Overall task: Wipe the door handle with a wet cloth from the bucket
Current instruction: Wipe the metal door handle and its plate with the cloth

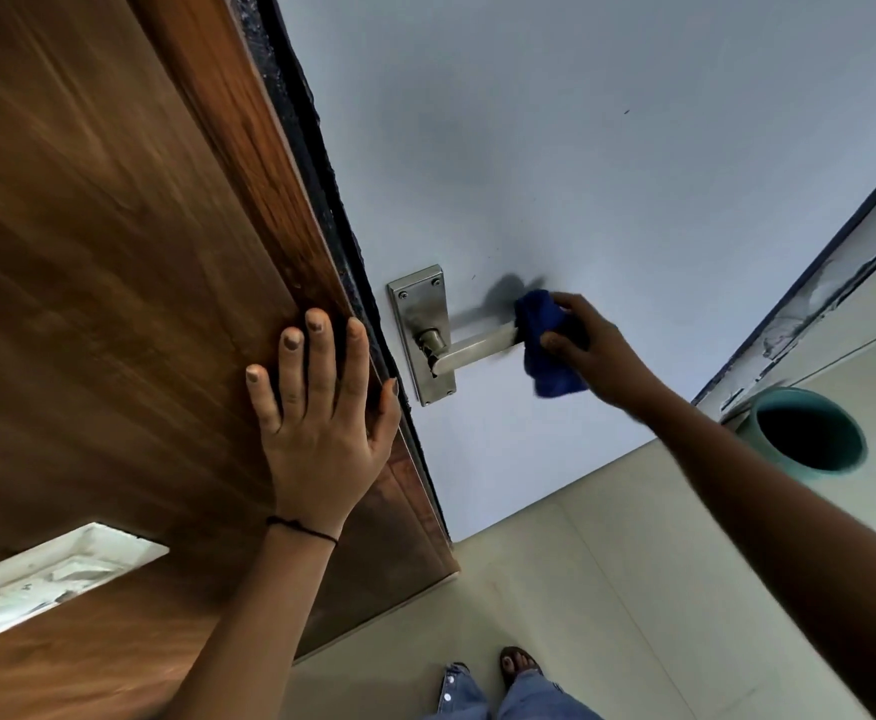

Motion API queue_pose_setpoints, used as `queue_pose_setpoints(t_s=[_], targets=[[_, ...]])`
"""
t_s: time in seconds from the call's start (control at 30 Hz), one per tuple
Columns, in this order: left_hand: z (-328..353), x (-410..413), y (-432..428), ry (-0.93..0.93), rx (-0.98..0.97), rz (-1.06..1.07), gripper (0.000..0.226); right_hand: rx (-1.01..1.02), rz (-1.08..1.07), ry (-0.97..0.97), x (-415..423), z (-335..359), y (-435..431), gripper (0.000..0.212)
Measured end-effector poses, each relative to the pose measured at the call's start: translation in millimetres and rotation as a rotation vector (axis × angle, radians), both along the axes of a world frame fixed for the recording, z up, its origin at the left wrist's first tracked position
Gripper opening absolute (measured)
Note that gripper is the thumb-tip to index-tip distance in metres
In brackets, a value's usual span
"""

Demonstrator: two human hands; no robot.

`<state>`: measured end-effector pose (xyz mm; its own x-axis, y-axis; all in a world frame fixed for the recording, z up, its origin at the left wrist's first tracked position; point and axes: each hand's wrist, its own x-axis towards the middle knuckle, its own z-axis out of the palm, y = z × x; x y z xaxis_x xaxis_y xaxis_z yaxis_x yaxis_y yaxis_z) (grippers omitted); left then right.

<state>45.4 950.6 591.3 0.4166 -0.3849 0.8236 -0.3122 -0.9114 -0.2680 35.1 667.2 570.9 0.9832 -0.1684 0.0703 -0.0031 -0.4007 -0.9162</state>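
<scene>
A silver lever door handle (472, 351) on a metal backplate (421, 309) sits on the pale blue-grey door (607, 174). My right hand (594, 350) is shut on a bunched blue cloth (547, 345), which covers the free end of the lever. My left hand (316, 413) lies flat with fingers spread on the brown wooden frame (113, 262), just left of the door's dark edge. A teal bucket (804, 433) stands on the floor to the right; its inside is dark.
Beige floor tiles (607, 589) lie below the door. My feet and jeans (513, 683) show at the bottom. A white-painted door frame edge (830, 283) runs along the right. A pale cut-out (46, 579) breaks the wood at lower left.
</scene>
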Motion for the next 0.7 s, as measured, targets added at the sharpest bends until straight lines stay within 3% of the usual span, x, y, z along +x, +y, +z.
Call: queue_pose_setpoints(t_s=[0.1, 0.17, 0.3, 0.5, 0.7], targets=[[0, 0, 0, -0.005, -0.004, 0.002, 0.086, 0.757, -0.102, 0.0, -7, -21, 35, 0.031], [1, 0, -1, 0.002, 0.004, 0.002, 0.087, 1.136, -0.163, 0.017, -6, -24, 68, 0.033], [1, 0, -1, 0.01, 0.004, -0.007, 0.086, 1.599, -0.255, -0.036, 4, -20, 114, 0.07], [1, -2, -1, 0.027, 0.007, -0.005, 0.083, 1.722, -0.285, -0.019, -2, -15, 151, 0.035], [1, -3, -1, 0.028, -0.018, -0.026, 0.081, 1.512, -0.293, -0.003, -7, -26, 166, 0.02]])
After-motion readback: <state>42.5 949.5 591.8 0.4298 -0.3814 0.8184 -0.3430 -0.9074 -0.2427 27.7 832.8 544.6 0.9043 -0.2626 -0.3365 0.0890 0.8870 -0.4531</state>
